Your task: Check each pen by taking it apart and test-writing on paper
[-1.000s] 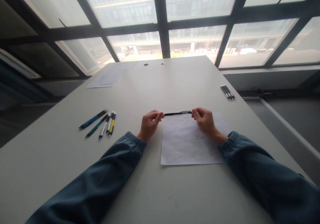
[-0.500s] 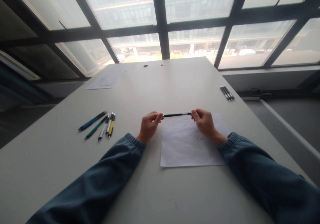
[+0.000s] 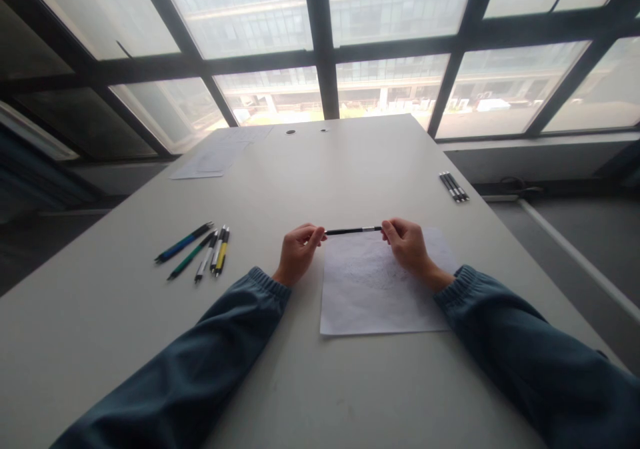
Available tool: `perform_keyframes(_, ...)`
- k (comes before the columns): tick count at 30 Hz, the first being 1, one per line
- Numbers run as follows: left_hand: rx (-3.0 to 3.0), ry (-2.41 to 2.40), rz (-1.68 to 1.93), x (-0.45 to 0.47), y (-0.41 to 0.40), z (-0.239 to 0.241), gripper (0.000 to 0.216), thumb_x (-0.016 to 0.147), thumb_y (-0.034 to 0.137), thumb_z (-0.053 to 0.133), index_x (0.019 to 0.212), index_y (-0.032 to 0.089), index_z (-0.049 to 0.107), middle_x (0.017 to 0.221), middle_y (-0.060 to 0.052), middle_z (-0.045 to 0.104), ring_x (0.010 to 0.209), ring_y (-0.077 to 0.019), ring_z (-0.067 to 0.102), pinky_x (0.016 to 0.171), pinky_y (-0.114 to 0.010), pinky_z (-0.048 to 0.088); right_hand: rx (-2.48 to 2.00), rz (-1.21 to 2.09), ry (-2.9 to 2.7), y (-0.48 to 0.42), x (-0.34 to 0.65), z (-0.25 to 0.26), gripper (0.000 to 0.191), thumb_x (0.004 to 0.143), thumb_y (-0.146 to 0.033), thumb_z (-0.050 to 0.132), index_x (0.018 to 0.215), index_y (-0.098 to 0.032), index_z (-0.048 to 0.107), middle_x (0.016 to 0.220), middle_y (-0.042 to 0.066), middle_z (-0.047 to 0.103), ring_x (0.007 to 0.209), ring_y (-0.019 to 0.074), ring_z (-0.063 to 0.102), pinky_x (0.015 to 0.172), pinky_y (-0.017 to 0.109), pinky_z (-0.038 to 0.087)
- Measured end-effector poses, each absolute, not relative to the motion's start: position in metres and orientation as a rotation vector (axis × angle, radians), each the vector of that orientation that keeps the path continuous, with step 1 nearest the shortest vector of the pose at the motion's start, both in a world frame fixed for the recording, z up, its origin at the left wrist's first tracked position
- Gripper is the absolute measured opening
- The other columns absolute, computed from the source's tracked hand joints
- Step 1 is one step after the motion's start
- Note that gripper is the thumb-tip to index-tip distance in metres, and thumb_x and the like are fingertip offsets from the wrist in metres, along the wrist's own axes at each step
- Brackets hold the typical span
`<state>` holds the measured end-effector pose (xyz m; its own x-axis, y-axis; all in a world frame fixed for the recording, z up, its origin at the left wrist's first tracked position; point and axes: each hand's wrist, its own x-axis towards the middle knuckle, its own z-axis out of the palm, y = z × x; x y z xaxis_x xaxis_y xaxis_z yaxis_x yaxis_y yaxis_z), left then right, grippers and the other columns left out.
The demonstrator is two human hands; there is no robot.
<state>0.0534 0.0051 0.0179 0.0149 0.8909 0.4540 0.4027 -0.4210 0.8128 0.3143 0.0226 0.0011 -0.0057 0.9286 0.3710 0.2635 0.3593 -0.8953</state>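
Black pen held sideways between my left grip and my right grip, at the far edge of a paper sheet.

Each grip pinches one end; the pen's long axis runs left to right, nearly parallel to the sheet's far edge, its pale band toward my right grip. Both ends are hidden, so I cannot tell which one writes. Left of the sheet, past my left grip, lie five pens; beyond the sheet to the right, four dark pens sit just beside the edge of the desk. White desktop stretches from the sheet toward the window.
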Motion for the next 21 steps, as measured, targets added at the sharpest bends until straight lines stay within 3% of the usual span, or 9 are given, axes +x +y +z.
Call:
perform_keyframes(10,1.892,1.306,1.410,0.0521,0.0052,0.0169,0.041,0.095,0.043,0.061,0.066,0.016,0.072,0.066,-0.003,0.064,0.060,-0.0118,0.059,0.059,-0.025,0.046,-1.121,0.752,-1.503,0.0239,0.3136,-0.0006,0.048,0.095,-0.052,0.055,0.062,-0.017,0.061,0.056,0.001,0.058,0.053,0.0128,0.050,0.054,0.026,0.038)
perform_keyframes(16,1.960,1.306,1.469,0.0533,0.0043,0.0178,0.032,0.093,0.039,0.065,0.073,0.017,0.075,0.073,-0.004,0.068,0.066,-0.0126,0.061,0.061,-0.025,0.047,-1.123,0.844,-1.447,0.0262,0.3140,-0.0016,0.052,0.093,-0.059,0.055,0.065,-0.017,0.064,0.057,0.002,0.060,0.054,0.0134,0.054,0.053,0.025,0.041)
perform_keyframes(21,1.951,1.268,1.490,0.0538,0.0045,0.0130,0.022,0.089,0.040,0.071,0.086,0.019,0.078,0.084,-0.006,0.074,0.074,-0.0154,0.066,0.066,-0.027,0.053,-1.054,0.949,-1.410,0.0268,0.3121,-0.0020,0.040,0.080,-0.056,0.074,0.078,-0.016,0.070,0.065,0.003,0.067,0.056,0.0142,0.059,0.055,0.026,0.048)
